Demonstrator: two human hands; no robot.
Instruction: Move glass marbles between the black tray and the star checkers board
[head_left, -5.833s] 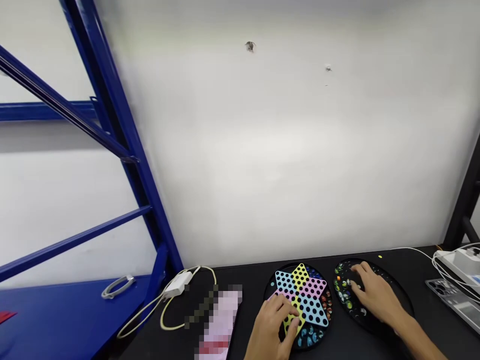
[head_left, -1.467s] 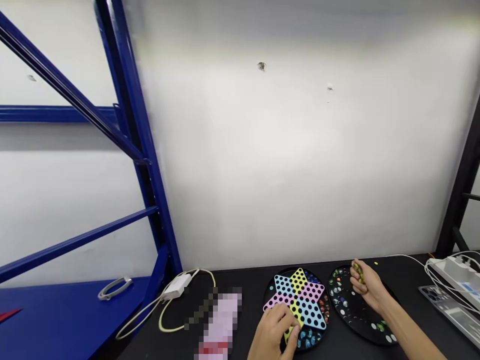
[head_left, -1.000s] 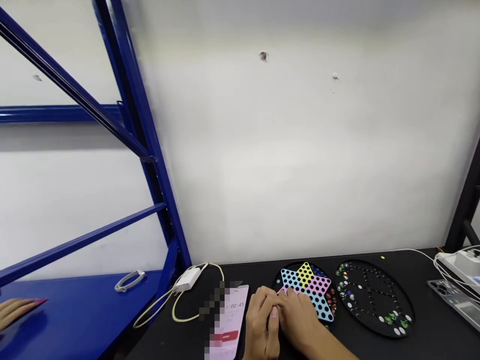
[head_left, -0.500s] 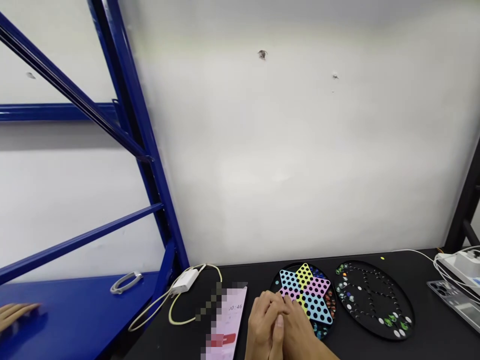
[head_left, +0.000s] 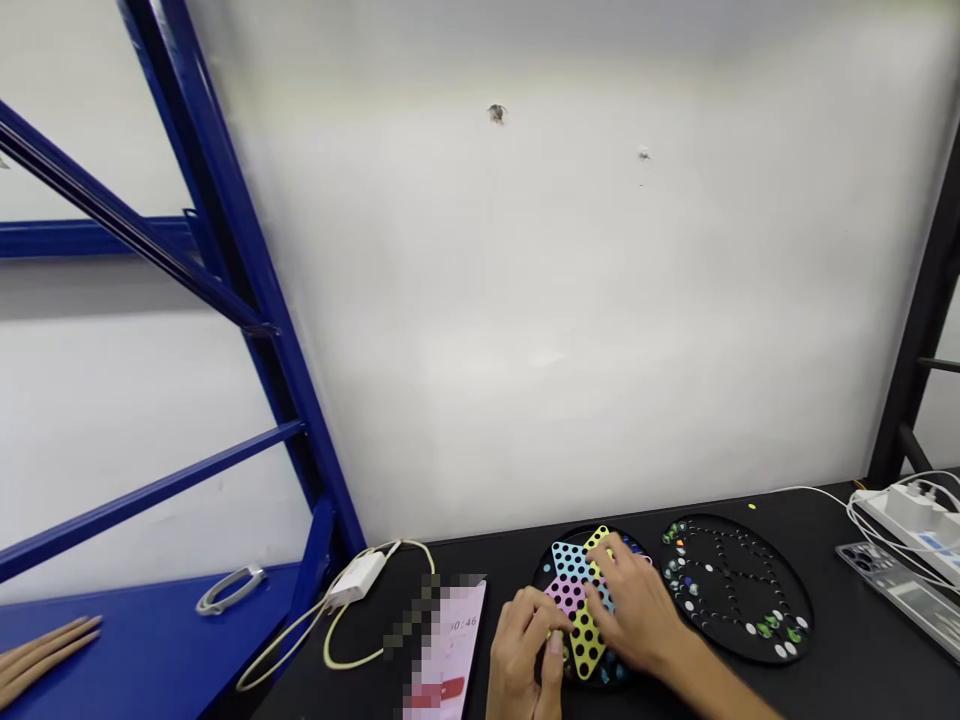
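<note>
Reaching in from the lower right with the right hand (head_left: 634, 608), palm down and knuckles raised, over the star-patterned game board (head_left: 568, 590). At or just above its upper yellow point with the bent forefinger, with the thumb well apart, nearer the middle. Open in the right grip, fingers spread. Up from below with the left hand (head_left: 521, 645), knuckles up, at the board's lower left. Loosely curled in the left grip (with a bit of yellow-green by the thumb, too small to name); cannot tell whether closed on anything. Between phone (head_left: 454, 650) and round black tray (head_left: 757, 580) with marbles (head_left: 793, 635), flat on the black counter (head_left: 840, 630): the board. Far left, on a blue surface (head_left: 150, 650): another person's hand (head_left: 45, 655), fingers pointing right
</note>
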